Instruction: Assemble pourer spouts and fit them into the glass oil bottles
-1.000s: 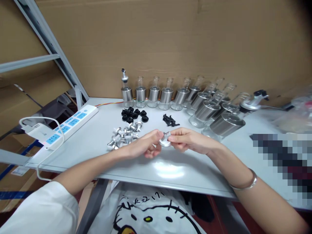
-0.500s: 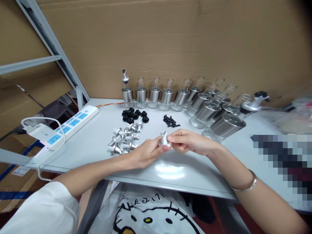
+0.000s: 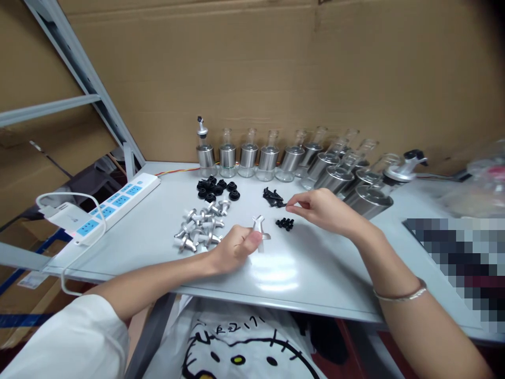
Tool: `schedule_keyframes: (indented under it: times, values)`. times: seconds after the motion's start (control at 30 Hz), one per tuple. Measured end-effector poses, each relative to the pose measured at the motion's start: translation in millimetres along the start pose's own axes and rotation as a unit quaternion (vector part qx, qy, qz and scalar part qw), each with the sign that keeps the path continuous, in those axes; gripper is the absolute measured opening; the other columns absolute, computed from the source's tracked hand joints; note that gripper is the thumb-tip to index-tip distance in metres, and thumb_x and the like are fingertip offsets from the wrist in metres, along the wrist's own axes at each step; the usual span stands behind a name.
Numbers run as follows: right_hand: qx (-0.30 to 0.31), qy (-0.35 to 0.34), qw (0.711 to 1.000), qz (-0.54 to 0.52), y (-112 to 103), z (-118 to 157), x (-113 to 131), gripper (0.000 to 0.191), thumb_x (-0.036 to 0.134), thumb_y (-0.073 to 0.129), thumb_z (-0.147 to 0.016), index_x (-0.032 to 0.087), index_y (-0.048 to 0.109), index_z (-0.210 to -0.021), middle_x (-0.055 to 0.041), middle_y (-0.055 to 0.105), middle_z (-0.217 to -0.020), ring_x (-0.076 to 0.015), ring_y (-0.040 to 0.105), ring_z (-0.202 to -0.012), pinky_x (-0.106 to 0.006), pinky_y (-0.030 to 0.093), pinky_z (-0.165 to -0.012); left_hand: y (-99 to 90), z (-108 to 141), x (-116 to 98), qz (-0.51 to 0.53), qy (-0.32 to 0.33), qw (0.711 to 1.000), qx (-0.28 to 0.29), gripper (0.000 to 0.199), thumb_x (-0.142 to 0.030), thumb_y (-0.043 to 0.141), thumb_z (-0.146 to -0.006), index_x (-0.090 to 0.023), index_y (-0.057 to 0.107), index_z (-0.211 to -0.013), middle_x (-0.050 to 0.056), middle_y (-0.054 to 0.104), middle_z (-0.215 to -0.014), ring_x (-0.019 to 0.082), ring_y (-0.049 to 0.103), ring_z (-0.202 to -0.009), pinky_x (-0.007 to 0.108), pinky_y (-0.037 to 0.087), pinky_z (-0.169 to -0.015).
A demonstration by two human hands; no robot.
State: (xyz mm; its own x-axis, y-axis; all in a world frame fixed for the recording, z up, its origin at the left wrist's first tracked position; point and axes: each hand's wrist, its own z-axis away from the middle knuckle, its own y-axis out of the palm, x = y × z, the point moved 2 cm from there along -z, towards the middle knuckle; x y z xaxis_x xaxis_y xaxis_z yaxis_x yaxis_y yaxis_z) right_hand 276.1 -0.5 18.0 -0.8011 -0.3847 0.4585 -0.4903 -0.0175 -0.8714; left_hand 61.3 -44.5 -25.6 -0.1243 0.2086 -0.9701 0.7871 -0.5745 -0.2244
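My left hand (image 3: 236,247) is closed around a silver pourer spout (image 3: 259,226), its forked tip pointing up and its flange showing beside the thumb. My right hand (image 3: 317,209) pinches the end of a small black plastic piece at the right edge of a pile of slim black pieces (image 3: 272,197). Just below that hand sits a cluster of small round black caps (image 3: 284,224). To the left of my left hand lies a heap of more silver pourer spouts (image 3: 199,227), with black ribbed stoppers (image 3: 216,188) behind it.
A row of glass bottles with steel sleeves (image 3: 269,157) lines the back and right of the table; two carry pourers. A white power strip (image 3: 118,205) with a plugged-in charger and cable lies at the left edge. Clear plastic bags (image 3: 481,184) lie at the far right.
My right hand has left the spout and moved right and back to the pile of slim black pieces, uncovering the round caps. My left hand keeps the spout, now slightly further left.
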Motion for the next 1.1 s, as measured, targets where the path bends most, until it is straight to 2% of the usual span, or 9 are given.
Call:
schedule_keyframes:
  times: [0.1, 0.2, 0.37, 0.5, 0.67, 0.8, 0.93, 1.0, 1.1]
  values:
    - [0.041, -0.006, 0.997, 0.059, 4.4, 0.3, 0.4, 0.017, 0.033, 0.064, -0.082, 0.021, 0.075, -0.077, 0.0028, 0.052, -0.050, -0.0112, 0.041, -0.045, -0.025, 0.029, -0.052, 1.7, 1.5, -2.5, -0.017, 0.001, 1.000, 0.013, 0.071, -0.091, 0.028, -0.071, -0.022, 0.033, -0.054, -0.006, 0.026, -0.051, 0.009, 0.024, -0.049, 0.026, 0.020, -0.048]
    - [0.086, -0.003, 0.987, 0.139, 12.9, 1.2, 11.8, 0.021, 0.035, 0.062, -0.085, 0.020, 0.076, -0.089, -0.0003, 0.061, -0.058, -0.0133, 0.050, -0.050, -0.025, 0.031, -0.055, 2.3, 1.2, -1.8, -0.035, -0.006, 0.999, 0.013, 0.071, -0.091, 0.027, -0.070, -0.022, 0.032, -0.054, -0.006, 0.025, -0.051, 0.008, 0.023, -0.049, 0.025, 0.019, -0.048]
    - [0.109, 0.021, 0.962, 0.251, 21.8, 2.8, 28.9, 0.025, 0.036, 0.061, -0.085, 0.021, 0.075, -0.100, -0.0079, 0.074, -0.077, -0.0242, 0.067, -0.072, -0.029, 0.033, -0.059, 3.4, 0.8, 1.9, -0.046, -0.006, 0.999, 0.027, 0.066, -0.085, 0.028, -0.074, -0.022, 0.030, -0.054, -0.007, 0.025, -0.051, 0.008, 0.023, -0.049, 0.025, 0.019, -0.048]
    - [0.118, 0.033, 0.951, 0.283, 25.3, 2.7, 29.7, 0.025, 0.034, 0.058, -0.085, 0.022, 0.075, -0.099, -0.0104, 0.076, -0.085, -0.0283, 0.069, -0.080, -0.030, 0.034, -0.059, 3.7, 0.7, 1.5, -0.035, 0.013, 0.999, 0.032, 0.063, -0.081, 0.031, -0.076, -0.021, 0.032, -0.056, -0.007, 0.026, -0.052, 0.008, 0.024, -0.050, 0.025, 0.021, -0.048]
    - [0.120, 0.016, 0.955, 0.269, 29.3, 3.3, 27.1, 0.022, 0.029, 0.056, -0.085, 0.022, 0.075, -0.093, -0.0093, 0.075, -0.080, -0.0266, 0.069, -0.076, -0.030, 0.033, -0.059, 2.2, -0.7, 0.0, -0.041, 0.015, 0.999, 0.018, 0.066, -0.085, 0.030, -0.074, -0.021, 0.032, -0.056, -0.007, 0.025, -0.051, 0.008, 0.022, -0.049, 0.025, 0.019, -0.048]
    - [0.082, -0.014, 0.978, 0.191, 26.8, 3.0, 27.5, 0.019, 0.022, 0.056, -0.084, 0.020, 0.073, -0.092, -0.0060, 0.072, -0.074, -0.0199, 0.064, -0.066, -0.027, 0.035, -0.057, 1.7, -1.3, -1.2, -0.039, 0.011, 0.999, 0.017, 0.068, -0.087, 0.029, -0.072, -0.021, 0.033, -0.056, -0.007, 0.025, -0.052, 0.008, 0.022, -0.049, 0.025, 0.019, -0.048]
    - [0.006, -0.063, 0.998, -0.006, 21.8, 3.1, 29.3, 0.011, 0.019, 0.056, -0.080, 0.017, 0.066, -0.080, -0.0029, 0.068, -0.070, -0.0135, 0.060, -0.061, -0.023, 0.042, -0.057, 2.1, -1.1, -1.7, -0.033, 0.012, 0.999, 0.020, 0.068, -0.087, 0.030, -0.073, -0.021, 0.034, -0.058, -0.007, 0.026, -0.052, 0.008, 0.023, -0.050, 0.025, 0.020, -0.048]
    - [-0.013, -0.069, 0.991, -0.116, 21.4, 4.4, 31.1, 0.008, 0.022, 0.058, -0.079, 0.017, 0.064, -0.077, -0.0032, 0.069, -0.070, -0.0135, 0.062, -0.062, -0.023, 0.046, -0.057, 2.4, -0.8, -1.6, -0.028, 0.016, 0.999, 0.022, 0.068, -0.087, 0.030, -0.073, -0.021, 0.034, -0.058, -0.007, 0.026, -0.052, 0.008, 0.023, -0.049, 0.025, 0.021, -0.048]
    - [-0.005, -0.065, 0.962, -0.264, 23.0, 7.7, 36.2, 0.009, 0.026, 0.062, -0.078, 0.017, 0.062, -0.079, -0.0056, 0.072, -0.075, -0.0148, 0.066, -0.065, -0.024, 0.050, -0.056, 2.7, -0.6, -1.0, -0.023, 0.022, 0.999, 0.035, 0.066, -0.084, 0.032, -0.074, -0.021, 0.033, -0.057, -0.007, 0.026, -0.051, 0.007, 0.022, -0.048, 0.025, 0.020, -0.047]
